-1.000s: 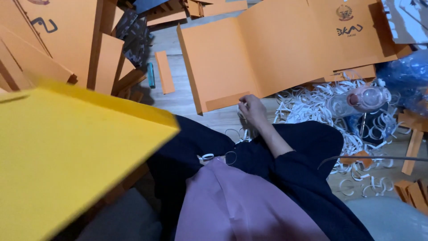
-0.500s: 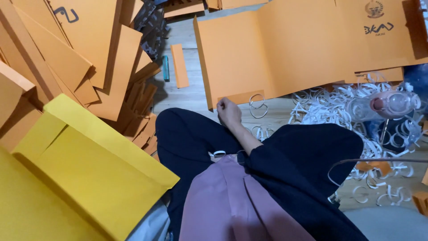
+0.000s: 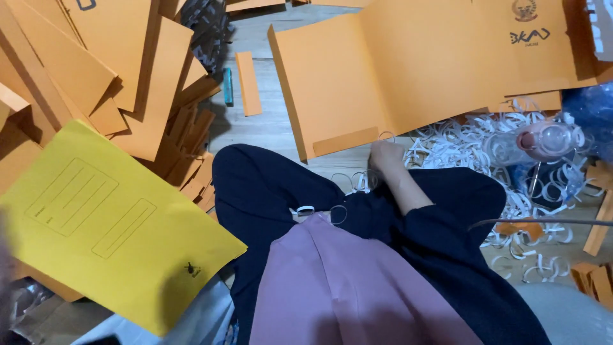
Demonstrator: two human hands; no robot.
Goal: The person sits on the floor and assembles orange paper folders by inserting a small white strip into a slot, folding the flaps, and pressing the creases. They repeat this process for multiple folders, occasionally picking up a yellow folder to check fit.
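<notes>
One hand shows clearly: the right hand reaches forward past the knee and rests knuckles-up on the wooden floor, its fingers curled under at the lower edge of a large orange folder sheet. Whether the fingers pinch anything there cannot be told, since they are hidden beneath the hand. The left hand is at most a dark blur at the lower left edge of the view, and its state cannot be told.

That orange sheet is flat, matte card, creased into broad panels, with a narrow flap along its near edge just beside the hand. To the right of the hand lies a tangle of thin white paper strips, curled into loops, spread over the floor and around a clear plastic bottle lying on its side.

At the lower left, a yellow folder lies tilted, smooth card with printed outlined boxes on its face and a small dark mark near one corner. Behind it is a loose heap of orange card pieces, overlapping at all angles. A small teal object and a narrow orange strip lie apart on the bare floor between the heap and the big sheet. Dark trousers and a mauve garment fill the foreground.
</notes>
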